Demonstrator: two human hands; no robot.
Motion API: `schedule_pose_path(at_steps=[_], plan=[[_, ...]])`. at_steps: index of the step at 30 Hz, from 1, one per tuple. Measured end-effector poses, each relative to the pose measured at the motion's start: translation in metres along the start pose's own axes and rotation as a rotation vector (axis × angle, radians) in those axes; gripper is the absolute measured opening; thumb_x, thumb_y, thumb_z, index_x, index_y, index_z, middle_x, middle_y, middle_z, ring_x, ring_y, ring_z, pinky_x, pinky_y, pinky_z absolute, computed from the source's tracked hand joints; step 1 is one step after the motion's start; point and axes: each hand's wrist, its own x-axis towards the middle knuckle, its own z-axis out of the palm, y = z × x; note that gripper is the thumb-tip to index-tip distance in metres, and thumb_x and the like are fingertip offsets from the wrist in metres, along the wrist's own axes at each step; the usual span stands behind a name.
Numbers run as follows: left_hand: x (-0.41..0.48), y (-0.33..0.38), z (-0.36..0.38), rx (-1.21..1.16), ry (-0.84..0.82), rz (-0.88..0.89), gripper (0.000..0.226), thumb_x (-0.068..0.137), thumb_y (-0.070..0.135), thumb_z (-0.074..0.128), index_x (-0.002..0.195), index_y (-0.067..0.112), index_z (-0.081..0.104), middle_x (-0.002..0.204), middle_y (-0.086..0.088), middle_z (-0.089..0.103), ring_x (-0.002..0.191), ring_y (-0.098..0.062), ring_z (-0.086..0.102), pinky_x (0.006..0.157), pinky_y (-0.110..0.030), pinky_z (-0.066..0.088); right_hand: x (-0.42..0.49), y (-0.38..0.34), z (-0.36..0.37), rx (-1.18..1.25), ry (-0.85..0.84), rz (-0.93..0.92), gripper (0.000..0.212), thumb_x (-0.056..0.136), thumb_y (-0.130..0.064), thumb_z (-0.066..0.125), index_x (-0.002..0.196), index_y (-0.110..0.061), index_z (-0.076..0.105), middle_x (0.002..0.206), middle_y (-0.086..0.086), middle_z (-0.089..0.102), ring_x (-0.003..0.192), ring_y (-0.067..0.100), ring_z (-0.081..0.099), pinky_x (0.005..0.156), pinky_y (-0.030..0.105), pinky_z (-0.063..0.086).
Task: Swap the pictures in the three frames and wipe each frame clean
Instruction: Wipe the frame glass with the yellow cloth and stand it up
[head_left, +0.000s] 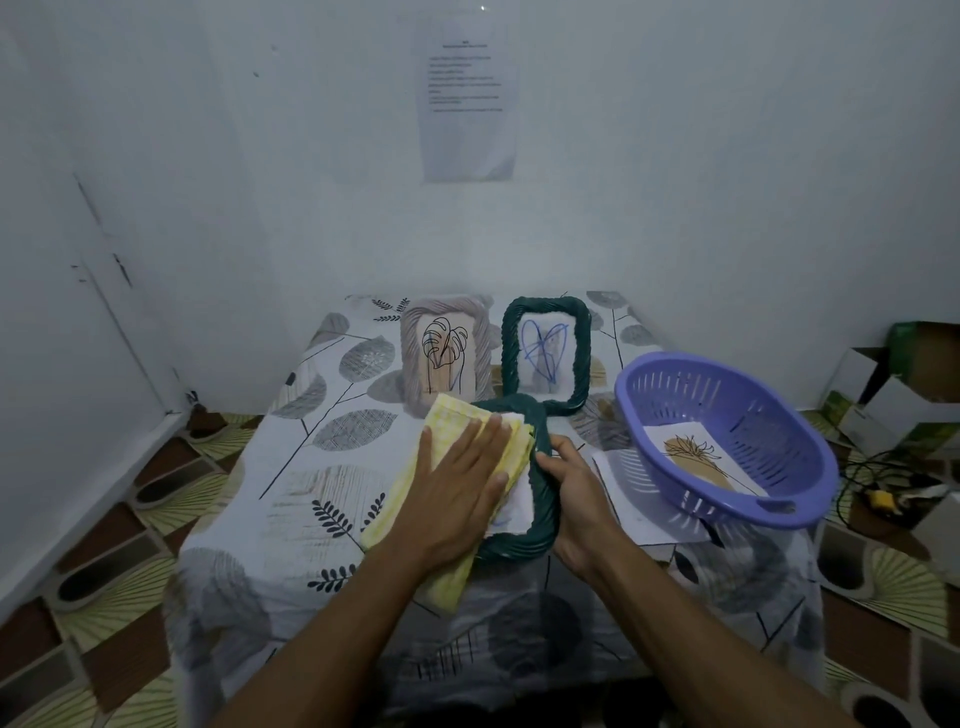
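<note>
A dark green woven frame (540, 525) lies flat near the table's front. A yellow checked cloth (410, 499) covers most of it, and my left hand (457, 483) presses flat on the cloth. My right hand (576, 488) grips the frame's right edge. Behind stand a beige frame (413, 358) with a leaf drawing and a second green frame (582, 358) with a blue heart scribble. A loose picture (701, 457) of a plant lies inside the purple basket (800, 467).
The table (311, 467) wears a leaf-patterned cloth. A white sheet (628, 493) lies partly under the basket at the right. Cardboard boxes (893, 395) and cables (878, 483) sit on the floor to the right. A wall with a taped paper (470, 104) stands behind.
</note>
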Motion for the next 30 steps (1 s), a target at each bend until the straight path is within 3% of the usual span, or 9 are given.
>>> schedule_pose_path(at_steps=[6,8,15,19,22,30], plan=[[-0.019,0.015,-0.001,-0.09,-0.104,0.175,0.057,0.095,0.058,-0.002,0.15,0.043,0.002,0.157,0.025,-0.009,0.144,0.001,-0.015,0.108,-0.055,-0.028,0.016,-0.018,-0.007,0.042,0.106,-0.036,0.023,0.098,-0.005,0.04,0.114,-0.007,0.056,0.111,0.025,0.066,0.087,0.035,0.065,0.084,0.05,0.052],[-0.027,0.013,0.001,-0.132,-0.112,0.181,0.056,0.096,0.057,0.0,0.15,0.044,0.01,0.157,0.027,-0.004,0.145,0.002,-0.011,0.108,-0.053,-0.028,0.019,-0.018,-0.01,0.053,0.106,-0.029,0.024,0.098,-0.005,0.039,0.115,-0.007,0.056,0.115,0.026,0.065,0.095,0.038,0.064,0.089,0.054,0.05],[-0.012,-0.019,-0.004,-0.069,0.035,-0.026,0.07,0.089,0.064,-0.011,0.148,0.042,0.021,0.155,0.027,-0.001,0.145,0.003,-0.008,0.113,-0.05,-0.022,0.013,-0.01,-0.007,-0.013,0.092,-0.036,0.022,0.1,-0.007,0.04,0.112,-0.01,0.057,0.106,0.02,0.069,0.091,0.037,0.065,0.087,0.055,0.052],[-0.022,-0.012,0.001,-0.203,-0.025,0.141,0.064,0.095,0.062,0.003,0.144,0.037,0.037,0.156,0.023,0.012,0.146,0.001,-0.001,0.115,-0.043,-0.019,0.02,-0.02,-0.01,-0.057,0.127,-0.073,0.02,0.099,-0.006,0.04,0.107,-0.011,0.058,0.106,0.021,0.067,0.087,0.035,0.064,0.086,0.056,0.051],[-0.028,-0.009,0.004,-0.287,-0.05,0.166,0.059,0.098,0.058,0.012,0.14,0.034,0.046,0.156,0.022,0.019,0.146,0.002,0.003,0.117,-0.044,-0.014,0.021,-0.023,-0.011,-0.078,0.122,-0.076,0.019,0.099,-0.006,0.041,0.103,-0.012,0.058,0.104,0.019,0.068,0.085,0.033,0.065,0.082,0.051,0.053],[-0.006,0.002,-0.004,-0.093,-0.096,0.217,0.061,0.096,0.058,0.004,0.146,0.037,0.033,0.158,0.022,0.004,0.145,0.002,-0.008,0.114,-0.043,-0.02,0.018,-0.01,-0.007,0.022,0.075,-0.016,0.024,0.099,-0.007,0.04,0.109,-0.011,0.061,0.105,0.018,0.069,0.088,0.033,0.065,0.084,0.048,0.052]])
